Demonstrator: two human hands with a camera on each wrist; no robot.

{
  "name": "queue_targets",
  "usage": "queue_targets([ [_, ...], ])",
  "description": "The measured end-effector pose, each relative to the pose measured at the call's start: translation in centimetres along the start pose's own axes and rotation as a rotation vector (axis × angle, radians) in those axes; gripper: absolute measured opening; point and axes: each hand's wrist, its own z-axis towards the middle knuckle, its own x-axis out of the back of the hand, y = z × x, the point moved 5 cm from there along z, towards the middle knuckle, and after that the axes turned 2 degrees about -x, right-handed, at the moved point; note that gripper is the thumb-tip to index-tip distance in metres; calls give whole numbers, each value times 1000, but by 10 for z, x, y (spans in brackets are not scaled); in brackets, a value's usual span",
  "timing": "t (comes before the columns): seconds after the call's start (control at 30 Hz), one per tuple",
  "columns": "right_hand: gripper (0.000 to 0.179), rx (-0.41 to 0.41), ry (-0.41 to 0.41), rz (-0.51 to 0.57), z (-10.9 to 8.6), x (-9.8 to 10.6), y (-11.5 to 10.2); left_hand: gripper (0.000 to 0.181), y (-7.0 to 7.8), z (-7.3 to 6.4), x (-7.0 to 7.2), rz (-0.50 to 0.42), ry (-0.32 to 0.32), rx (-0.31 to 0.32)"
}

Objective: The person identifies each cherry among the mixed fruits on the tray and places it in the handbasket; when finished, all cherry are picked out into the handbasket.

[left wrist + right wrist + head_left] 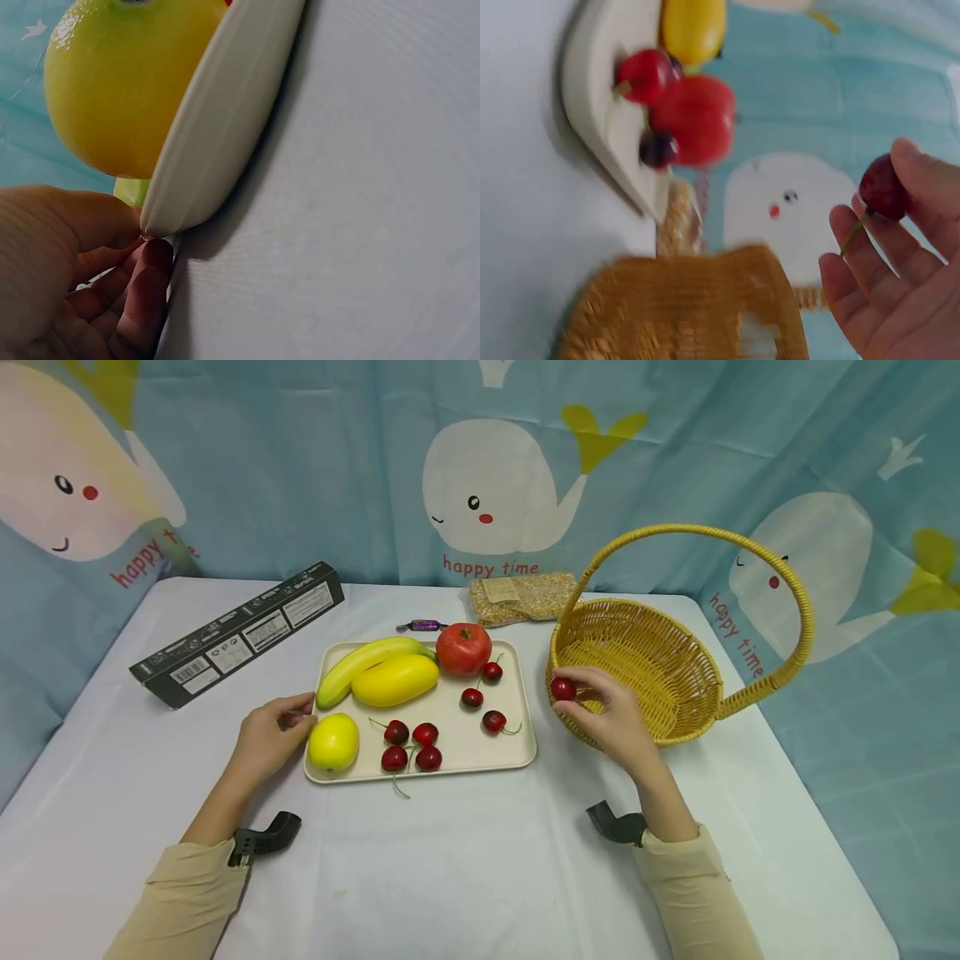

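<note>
My right hand (618, 718) pinches a dark red cherry (563, 688) between thumb and fingertips, at the near left rim of a yellow wicker basket (686, 652). A thin green stem hangs from this cherry (883, 187) in the right wrist view. At the left edge of a cream tray (468, 750), my left hand (270, 731) holds the rim, thumb above and fingers below. On the tray lie a yellow lemon (333, 742), a green-yellow banana (367, 660), a yellow mango-like fruit (396, 681), a red pomegranate-like fruit (463, 649) and several cherries (428, 759).
A long black box (240, 635) lies at the back left. Behind the tray are a small purple wrapped candy (422, 625) and a clear bag of pale kernels (525, 597). The basket's tall handle (806, 618) arches up at the right. A blue curtain (315, 460) hangs behind.
</note>
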Motion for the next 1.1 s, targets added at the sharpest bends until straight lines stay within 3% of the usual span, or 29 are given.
queue_targets([
  [0.17, 37, -79, 124, -16, 1, 29, 2, 40, -1, -1, 1, -1, -2, 8],
  [0.37, 38, -231, 169, -70, 1, 48, 48, 41, -3, -2, 2, 5, -6, 14],
  [0.67, 40, -357, 68, -181, -1, 50, 79, 40, -2, -1, 1, 0, -5, 6],
  [0.87, 41, -389, -16, -205, -2, 46, 83, 41, 0, 0, 1, -3, -11, 8],
  [1.1, 42, -390, -37, -209, -2, 45, 82, 42, -1, 0, 1, -11, -20, 15],
])
